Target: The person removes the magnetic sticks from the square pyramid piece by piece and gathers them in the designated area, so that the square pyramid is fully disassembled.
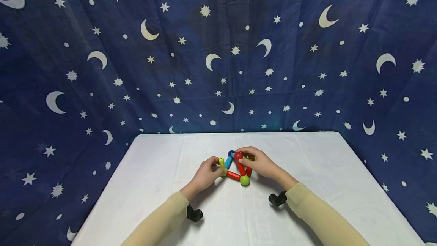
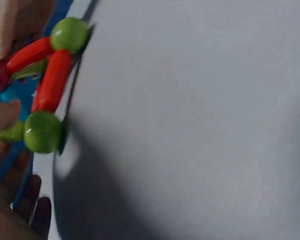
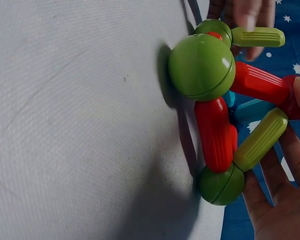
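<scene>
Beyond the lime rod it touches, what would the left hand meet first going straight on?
Likely the light-blue rod just past the lime rod in the head view, though depth there is unclear.

A white-covered table (image 1: 164, 162) bears joined coloured rods (image 1: 233, 176) and balls (image 1: 244, 180).

Navy curtain (image 1: 191, 33) with white moons and stars, white-covered table (image 1: 153, 162)

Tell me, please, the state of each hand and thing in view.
Left hand: pinching a yellow-green rod.
Right hand: gripping the red ball.
That rod: upright, top end free.
Red ball: raised above the table.
Front green ball: joined to red rods.
Starry cloth: hanging behind the table.
</scene>
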Available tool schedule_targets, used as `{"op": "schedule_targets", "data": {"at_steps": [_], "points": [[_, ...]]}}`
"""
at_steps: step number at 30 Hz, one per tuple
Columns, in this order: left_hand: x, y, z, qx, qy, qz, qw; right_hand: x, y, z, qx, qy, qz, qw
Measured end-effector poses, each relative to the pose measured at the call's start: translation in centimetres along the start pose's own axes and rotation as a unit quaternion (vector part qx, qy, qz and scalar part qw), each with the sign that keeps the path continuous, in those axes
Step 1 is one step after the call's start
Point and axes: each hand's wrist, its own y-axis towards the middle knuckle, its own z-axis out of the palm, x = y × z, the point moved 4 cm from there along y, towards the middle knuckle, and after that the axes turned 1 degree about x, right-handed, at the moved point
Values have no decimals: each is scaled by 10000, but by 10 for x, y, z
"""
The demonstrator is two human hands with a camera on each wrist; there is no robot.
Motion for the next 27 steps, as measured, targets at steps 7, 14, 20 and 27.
{"op": "schedule_targets", "data": {"at_steps": [7,14,20,27], "points": [[3,6,3,-260,965,-158,9949,-1,-2,-1,-17,-60,-35,10000],[5,21,-3,-519,1133,-347,9916,3,-6,-6,-239,-460,-321,9981],[0,34,-4,-606,1428,-650,9857,5,-7,-3,-349,-426,-305,9980],[-5,37,-1,-650,905,-321,9933,3,-10,-1,-324,-183,7,9993]]}}
